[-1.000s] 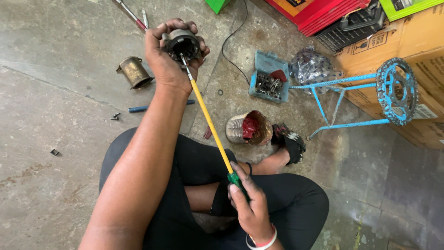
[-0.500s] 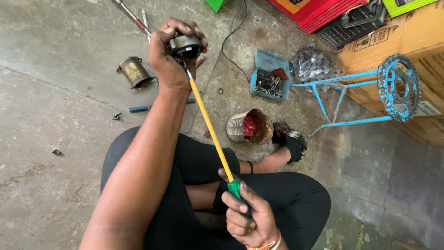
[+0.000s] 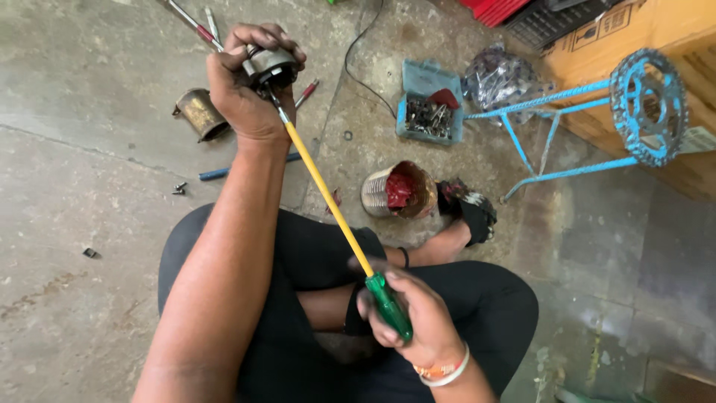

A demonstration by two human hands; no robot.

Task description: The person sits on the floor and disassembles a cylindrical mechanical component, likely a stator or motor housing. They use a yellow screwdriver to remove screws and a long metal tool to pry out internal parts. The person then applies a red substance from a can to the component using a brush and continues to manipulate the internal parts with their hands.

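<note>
R hand [image 3: 409, 322], low centre of frame, is clenched round the green handle of a long screwdriver [image 3: 328, 200]; L hand [image 3: 242, 86], upper left-centre, grips a round grey metal part [image 3: 270, 66], fingers curled over its top. Screwdriver's long axis runs diagonal, lower right to upper left: handle down near the lap, yellow shaft rising across the L forearm, bare metal tip pointing up-left into the underside of the metal part. Tip itself is hidden w/ the part and fingers around it, so can't tell what it seats in; the part's far side is covered by the hand too. Handle end is mostly buried in the R palm. Person sits cross-legged in dark trousers on a stained, cracked concrete floor [image 3: 67, 246]. Just left of the L hand lies a brass-coloured cylinder [image 3: 200, 113] on its side; a blue pen-like tool [image 3: 224, 170] sits below it, partly behind the forearm. Right of centre, an open tin w/ red contents [image 3: 399, 190], a blue tray of small metal bits [image 3: 429, 112], a clear bag of hardware [image 3: 503, 75]. Far right, a blue frame w/ toothed sprocket [image 3: 647, 104] in front of cardboard boxes [image 3: 634, 30], cut off by the frame edge.
</note>
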